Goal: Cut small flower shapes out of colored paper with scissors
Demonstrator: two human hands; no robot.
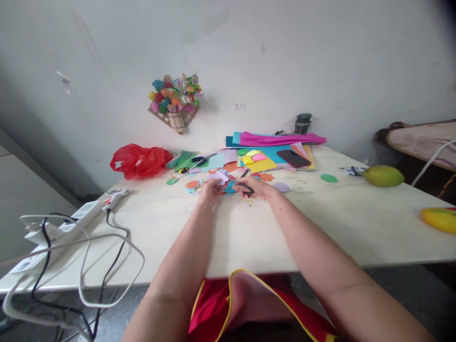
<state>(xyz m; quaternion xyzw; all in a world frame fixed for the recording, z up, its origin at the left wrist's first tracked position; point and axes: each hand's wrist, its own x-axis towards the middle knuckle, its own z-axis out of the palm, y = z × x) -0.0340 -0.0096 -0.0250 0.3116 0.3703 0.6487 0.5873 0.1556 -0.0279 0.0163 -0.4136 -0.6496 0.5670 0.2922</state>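
Over the middle of the table, my left hand point(211, 191) is closed on a piece of lilac paper point(221, 177). My right hand point(258, 187) is wrapped round the dark handles of a pair of scissors point(245, 187). The scissor blades point left and meet the lilac paper; whether they are apart or together is too small to tell. Beneath and around my hands lie cut paper shapes, among them an orange flower point(193, 184), a second orange flower point(266, 177) and a lilac circle point(280, 187). Small paper scraps point(246, 202) lie just below my right hand.
Behind my hands are coloured sheets point(217, 160), a phone point(293, 158) and other dark-handled scissors point(200, 161). A red plastic bag point(138, 160) sits back left. A power strip point(81, 216) with cables occupies the left edge. A green mango point(383, 176) lies on the right.
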